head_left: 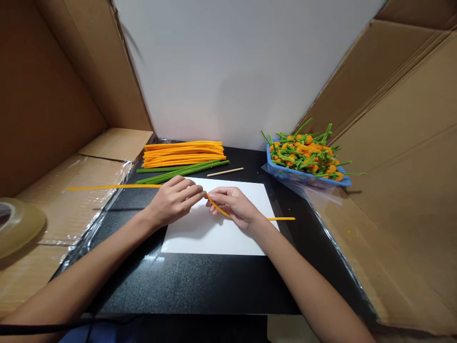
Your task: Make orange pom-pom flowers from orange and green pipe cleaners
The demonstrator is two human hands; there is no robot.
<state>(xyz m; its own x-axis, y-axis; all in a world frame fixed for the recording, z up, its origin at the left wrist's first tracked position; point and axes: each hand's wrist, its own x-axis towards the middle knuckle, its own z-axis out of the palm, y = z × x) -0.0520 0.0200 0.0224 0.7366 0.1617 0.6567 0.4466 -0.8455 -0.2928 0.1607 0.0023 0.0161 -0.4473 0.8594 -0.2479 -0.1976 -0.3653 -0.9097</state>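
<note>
Gripping slender, flexible orange stem (219, 208) at frame centre in left hand (174, 199) and right hand (238, 206), with fingertips close together, probably to control its bend; holding it over white rectangular paper (217, 240), perhaps for contrast.

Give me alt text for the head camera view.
The left hand and right hand hold orange craft wire over white paper on a black table. Behind lie orange stems, green stems and a thin stick; right, a blue basket of orange-and-green pieces.

No readable text, labels, numbers or signs anywhere.
</note>
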